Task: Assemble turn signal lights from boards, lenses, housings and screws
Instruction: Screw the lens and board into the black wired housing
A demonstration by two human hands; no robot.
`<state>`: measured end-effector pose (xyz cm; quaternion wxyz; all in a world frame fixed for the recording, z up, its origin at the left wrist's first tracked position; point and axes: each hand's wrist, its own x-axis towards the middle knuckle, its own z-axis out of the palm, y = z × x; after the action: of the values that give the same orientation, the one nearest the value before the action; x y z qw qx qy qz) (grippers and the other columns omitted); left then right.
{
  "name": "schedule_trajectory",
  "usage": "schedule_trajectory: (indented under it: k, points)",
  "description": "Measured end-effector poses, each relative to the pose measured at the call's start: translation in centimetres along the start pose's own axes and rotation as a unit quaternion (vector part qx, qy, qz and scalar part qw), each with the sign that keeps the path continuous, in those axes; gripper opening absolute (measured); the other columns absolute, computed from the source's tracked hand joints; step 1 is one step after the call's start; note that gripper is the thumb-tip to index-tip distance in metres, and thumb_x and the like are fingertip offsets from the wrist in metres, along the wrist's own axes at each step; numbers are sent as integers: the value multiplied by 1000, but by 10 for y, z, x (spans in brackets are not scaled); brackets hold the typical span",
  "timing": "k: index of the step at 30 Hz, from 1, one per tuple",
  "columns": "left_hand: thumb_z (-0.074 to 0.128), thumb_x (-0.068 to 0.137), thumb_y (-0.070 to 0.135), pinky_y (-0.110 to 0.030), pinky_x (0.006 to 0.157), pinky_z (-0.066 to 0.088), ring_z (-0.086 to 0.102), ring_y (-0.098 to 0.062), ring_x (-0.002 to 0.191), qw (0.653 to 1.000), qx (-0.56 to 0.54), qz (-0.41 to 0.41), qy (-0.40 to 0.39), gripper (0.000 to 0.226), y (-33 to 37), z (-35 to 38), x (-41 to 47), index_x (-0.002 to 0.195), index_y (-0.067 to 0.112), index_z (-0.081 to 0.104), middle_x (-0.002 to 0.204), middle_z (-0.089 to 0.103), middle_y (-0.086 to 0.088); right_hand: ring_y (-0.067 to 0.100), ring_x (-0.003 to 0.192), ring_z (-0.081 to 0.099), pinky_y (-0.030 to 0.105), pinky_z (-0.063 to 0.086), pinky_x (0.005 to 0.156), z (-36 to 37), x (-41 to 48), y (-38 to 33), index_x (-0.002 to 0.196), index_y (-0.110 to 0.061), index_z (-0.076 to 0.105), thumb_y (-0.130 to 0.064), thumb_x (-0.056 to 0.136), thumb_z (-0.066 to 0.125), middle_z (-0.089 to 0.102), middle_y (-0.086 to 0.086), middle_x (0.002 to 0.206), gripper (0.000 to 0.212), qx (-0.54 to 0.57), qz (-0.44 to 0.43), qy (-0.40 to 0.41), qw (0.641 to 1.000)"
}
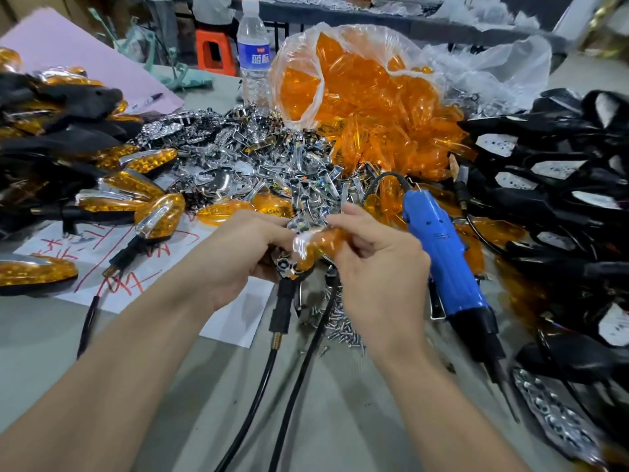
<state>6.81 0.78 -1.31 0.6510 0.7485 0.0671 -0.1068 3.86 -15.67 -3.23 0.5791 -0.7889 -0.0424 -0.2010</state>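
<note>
Centre: my left hand [245, 253] curls round a black housing [285, 298], its stem pointing to 6 o'clock, while my right hand [371, 264] pinches an orange lens [318, 245] against the housing's upper end. A blue screwdriver [439, 247] lies just beside my right hand at 3 o'clock; loose screws [343, 330] lie at 6 o'clock on the grey table [340, 420]. Chrome boards [272, 165] are heaped at 12 o'clock, bagged lenses [357, 97] at 1 o'clock, stacked housings [561, 185] at 3 o'clock, finished lights [136, 185] at 9 o'clock
</note>
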Motion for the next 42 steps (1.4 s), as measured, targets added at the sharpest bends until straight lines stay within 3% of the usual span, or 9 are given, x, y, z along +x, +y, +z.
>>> schedule_trajectory:
  k: [2, 5, 9, 12, 17, 20, 28, 34, 42]
  points:
    - [64, 80, -9, -30, 51, 57, 60, -20, 56, 1000, -6, -2, 3, 16, -2, 3, -1, 77, 2, 77, 71, 65, -11, -26, 109, 55, 11, 43, 108, -1, -2, -1, 117, -28, 79, 6, 78, 60, 71, -14, 129, 55, -48, 14, -66, 997]
    - [64, 81, -10, -29, 48, 56, 62, -21, 52, 999, -23, -2, 39, 10, -4, 5, 0, 78, -4, 72, 72, 64, -13, -9, 129, 54, 27, 40, 118, -7, 1, -4, 135, -25, 69, 22, 73, 44, 66, -13, 138, 82, 8, 70, -178, 982]
    - [65, 83, -9, -27, 45, 54, 62, -17, 49, 997, -50, 10, 62, 25, 0, 3, 1, 66, 8, 72, 63, 63, -7, 12, 123, 66, 38, 50, 111, -16, 4, -10, 138, -17, 65, -9, 77, 66, 73, -3, 129, 61, 270, 195, -241, 912]
    - [66, 85, -6, -28, 47, 55, 63, -15, 51, 997, -64, 22, 39, 35, 2, 3, 0, 61, 16, 78, 61, 66, -2, 21, 117, 67, 38, 53, 105, -13, 2, -11, 123, -17, 72, -1, 87, 75, 73, 9, 124, 40, 258, 191, -202, 925]
    - [66, 88, -4, -38, 56, 63, 64, -15, 55, 997, -73, 14, 27, 37, -1, 5, 0, 60, 18, 78, 63, 68, -1, 14, 122, 67, 39, 52, 109, -10, 2, -8, 135, -19, 63, 22, 88, 59, 75, -3, 124, 62, 317, 206, -113, 919]
    - [66, 87, -6, -29, 49, 57, 59, -12, 50, 998, -60, 17, 20, 34, -3, 13, -3, 62, 15, 78, 60, 64, 1, 14, 125, 65, 38, 54, 106, -11, 3, -6, 138, -23, 59, 19, 91, 58, 74, -4, 127, 63, 355, 187, -64, 914]
    - [62, 86, -10, -30, 55, 58, 68, -18, 65, 993, -111, 40, -8, 26, -5, 18, -8, 92, 6, 82, 85, 77, -12, -1, 99, 70, 30, 58, 89, 1, -9, -4, 114, -42, 72, -21, 95, 70, 74, -27, 101, 28, 5, 9, -65, 998]
    - [63, 88, -10, -37, 63, 63, 71, -29, 77, 993, -95, 59, 37, 25, -4, 11, -2, 95, 5, 80, 93, 78, -18, -10, 102, 68, 15, 53, 91, -6, -1, -12, 115, -59, 65, -1, 83, 78, 70, -40, 102, 67, 27, 18, -130, 991]
    - [69, 96, 10, -30, 63, 60, 74, -25, 79, 992, -95, 84, -2, 14, -7, 21, -4, 99, 14, 82, 95, 80, -14, 2, 92, 72, 12, 55, 82, -1, -17, -17, 103, -69, 61, -20, 79, 75, 71, -35, 99, 56, -13, -21, -70, 997]
